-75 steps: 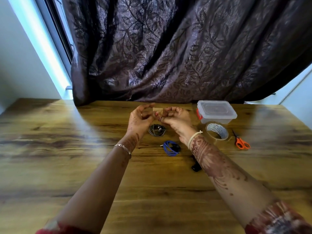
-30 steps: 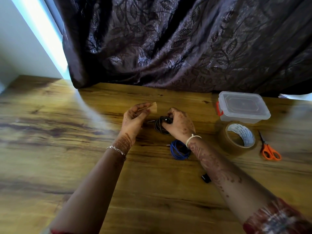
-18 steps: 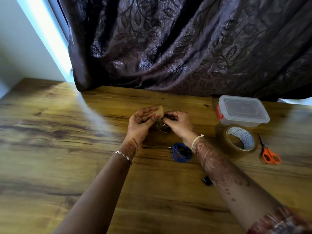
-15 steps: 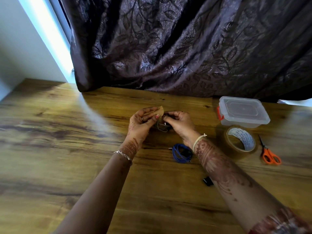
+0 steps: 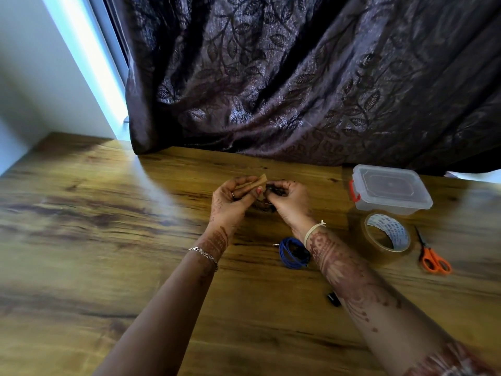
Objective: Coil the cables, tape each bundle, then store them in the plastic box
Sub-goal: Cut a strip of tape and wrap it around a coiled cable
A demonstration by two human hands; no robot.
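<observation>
Head camera: left hand [image 5: 230, 203] pinched a tape strip [image 5: 257, 183] beside the dark coil [image 5: 267, 208] that the right hand [image 5: 294, 202] gripped in curled fingers over the table [image 5: 108, 240]; a blue coil [image 5: 290, 252] lay by the right wrist, the box [image 5: 390, 189] closed.

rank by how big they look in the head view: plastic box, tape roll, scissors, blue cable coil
1. plastic box
2. tape roll
3. scissors and blue cable coil: too alike to rank; scissors longer, coil fuller
</observation>
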